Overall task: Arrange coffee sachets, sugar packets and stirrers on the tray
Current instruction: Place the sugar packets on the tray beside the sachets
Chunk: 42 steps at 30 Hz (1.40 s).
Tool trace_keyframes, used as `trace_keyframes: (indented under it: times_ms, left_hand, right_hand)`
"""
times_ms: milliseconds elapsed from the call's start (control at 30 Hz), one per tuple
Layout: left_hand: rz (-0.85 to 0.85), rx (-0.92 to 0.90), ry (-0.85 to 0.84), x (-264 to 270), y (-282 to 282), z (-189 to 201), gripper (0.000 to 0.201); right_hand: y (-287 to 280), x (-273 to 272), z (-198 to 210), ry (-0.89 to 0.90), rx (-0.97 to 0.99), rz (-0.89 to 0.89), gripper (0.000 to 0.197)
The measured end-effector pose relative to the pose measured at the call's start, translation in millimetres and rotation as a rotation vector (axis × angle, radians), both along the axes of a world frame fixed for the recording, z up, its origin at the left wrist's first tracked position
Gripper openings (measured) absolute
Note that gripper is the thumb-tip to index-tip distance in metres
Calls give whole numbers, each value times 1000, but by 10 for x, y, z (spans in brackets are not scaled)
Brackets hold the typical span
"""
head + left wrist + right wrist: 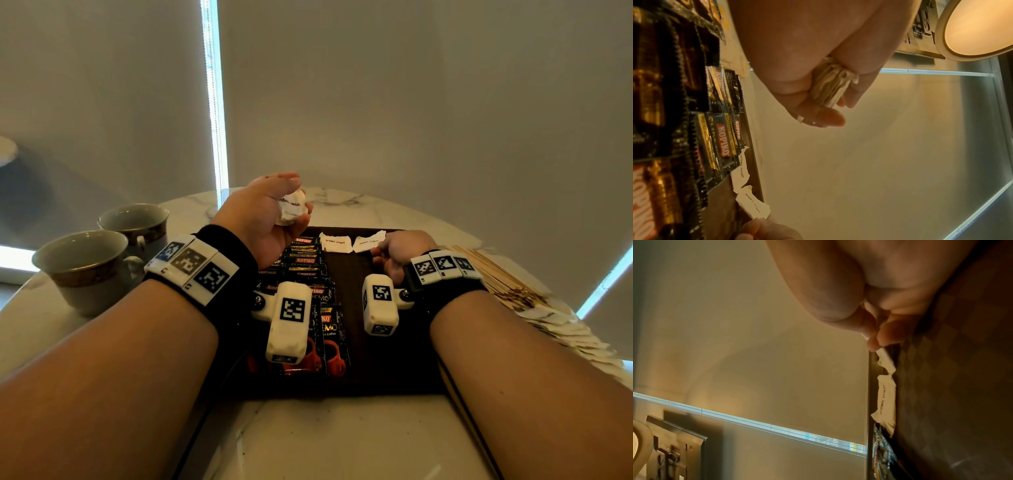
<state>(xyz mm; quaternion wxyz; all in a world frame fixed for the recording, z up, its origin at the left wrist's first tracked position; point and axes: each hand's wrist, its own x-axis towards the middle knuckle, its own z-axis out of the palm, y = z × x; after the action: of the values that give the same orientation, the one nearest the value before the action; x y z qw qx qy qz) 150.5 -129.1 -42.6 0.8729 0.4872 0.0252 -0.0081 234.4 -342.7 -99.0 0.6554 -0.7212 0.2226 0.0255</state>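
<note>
On the table (342,442): tray (383,383) at centre; coffee sachets (305,270) in its left half; two sugar packets (335,242) side by side at its far edge. Left of tray, two cups (89,263). Right of tray, stirrers (496,274), with more packets (568,332) nearer.

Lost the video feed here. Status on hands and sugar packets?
Left hand raised, gripping a bunch of sugar packets. Right hand pinching second packet down on tray, beside first packet. Nothing in the way.
</note>
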Motion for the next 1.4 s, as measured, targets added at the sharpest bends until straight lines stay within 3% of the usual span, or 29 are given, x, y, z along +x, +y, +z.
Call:
trace_keyframes:
  times_ms: [467,1033,1233,1400]
  left_hand:
    - [-9,2,-8,26,2,-17,5]
    - [-6,-53,4,-2,5,-5,14]
    - [-28,-106,-10,-66,-6,5,32]
    - [-50,-104,-1,-59,-22,9,34]
  right_hand:
    - [41,12,8,-35,41,-19,39]
    - [62,-15,93,5,97,-40,28]
    - [72,-80,133,-18,80,-30,42]
    - [11,-64,67,-131,52,17,37]
